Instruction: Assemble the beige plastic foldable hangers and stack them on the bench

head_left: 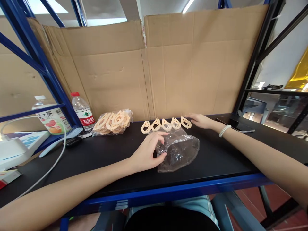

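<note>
A clear plastic bag [185, 149] lies flat on the black tabletop in front of me. My left hand [150, 150] rests at its left edge, thumb and fingers curved but apart. Behind the bag stretches a row of several pale, teardrop-shaped cut-out pieces [166, 124], each with an opening in the middle. Beside the rightmost piece [186, 122] is my right hand [199, 120], its fingers stretched out toward it; whether the fingertips touch the piece is hard to make out. A beaded bracelet circles the right wrist.
A filled bag of similar pieces [113, 122] sits at the back left, near a red-capped water bottle [83, 110]. A phone [234, 124] lies at the right. Cable, power strip [36, 146] and a light-blue handled item [60, 141] occupy the left. Cardboard [192, 64] walls the back.
</note>
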Demonstrator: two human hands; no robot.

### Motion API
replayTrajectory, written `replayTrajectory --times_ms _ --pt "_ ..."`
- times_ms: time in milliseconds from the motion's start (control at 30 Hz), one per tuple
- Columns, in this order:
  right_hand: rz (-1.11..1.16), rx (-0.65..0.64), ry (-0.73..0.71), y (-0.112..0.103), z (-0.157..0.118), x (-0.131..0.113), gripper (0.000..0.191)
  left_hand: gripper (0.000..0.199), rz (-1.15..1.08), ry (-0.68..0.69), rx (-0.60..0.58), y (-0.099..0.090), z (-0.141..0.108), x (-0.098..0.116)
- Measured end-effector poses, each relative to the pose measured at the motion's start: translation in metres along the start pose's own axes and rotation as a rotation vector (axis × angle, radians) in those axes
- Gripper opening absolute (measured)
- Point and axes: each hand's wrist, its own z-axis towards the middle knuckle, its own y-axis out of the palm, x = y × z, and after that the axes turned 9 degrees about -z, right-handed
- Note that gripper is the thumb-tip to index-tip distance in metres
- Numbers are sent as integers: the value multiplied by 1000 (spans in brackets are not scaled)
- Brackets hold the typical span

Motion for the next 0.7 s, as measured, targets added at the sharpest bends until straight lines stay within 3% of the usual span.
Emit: replayTrajectory --times_ms 100,200,367,500,700 --pt "36 -65 11 21 5 8 52 24 17 26 -5 0 1 -4" --pt "35 -144 16 26 6 11 56 21 22 28 -11 1 1 -5" --pt "-18 -201 -27 6 1 6 49 13 15 46 -27 3 1 -2" --pt "-54 -234 62 -13 -3 3 39 12 31 127 -7 5 1 -3" --pt "-37 -291 154 -23 -12 2 48 25 93 184 -58 3 -1 -6"
